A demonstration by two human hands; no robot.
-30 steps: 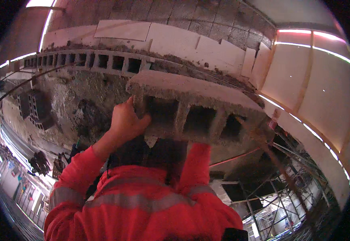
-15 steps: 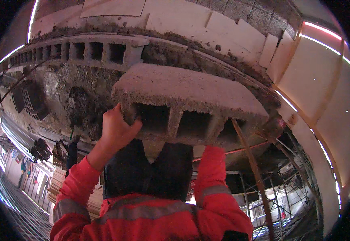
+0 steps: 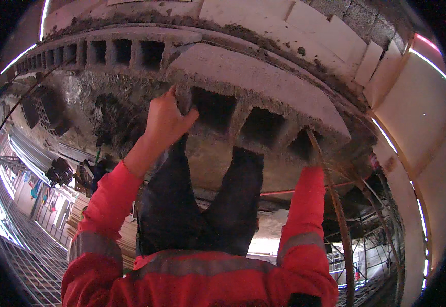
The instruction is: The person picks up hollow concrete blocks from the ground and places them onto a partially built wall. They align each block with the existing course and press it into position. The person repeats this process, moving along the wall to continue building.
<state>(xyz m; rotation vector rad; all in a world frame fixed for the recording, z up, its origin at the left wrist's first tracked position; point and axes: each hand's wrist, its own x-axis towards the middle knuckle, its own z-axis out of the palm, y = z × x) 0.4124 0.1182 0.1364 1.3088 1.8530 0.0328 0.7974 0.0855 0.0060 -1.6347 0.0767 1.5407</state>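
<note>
A grey hollow concrete block (image 3: 264,77) lies across the middle of the view, its several square openings facing me. My left hand (image 3: 167,120) grips its left end, thumb in the first opening and fingers round the end wall. The red right sleeve (image 3: 307,192) reaches to the underside of the block's right end; the right hand itself is hidden there. Close by the block's left end is the last block of a laid row (image 3: 174,43); whether they touch I cannot tell. A rusty steel bar (image 3: 330,202) rises into the right-hand opening.
The row of laid hollow blocks curves off to the left. Below it lies a dark mortar heap (image 3: 113,115), with a loose block (image 3: 51,110) further left. Pale boards (image 3: 253,18) line the far side. A tall pale panel (image 3: 422,123) stands at right.
The concrete block has moved away from me and rightward in view, toward the line of the laid row. My left hand and right arm have moved with it.
</note>
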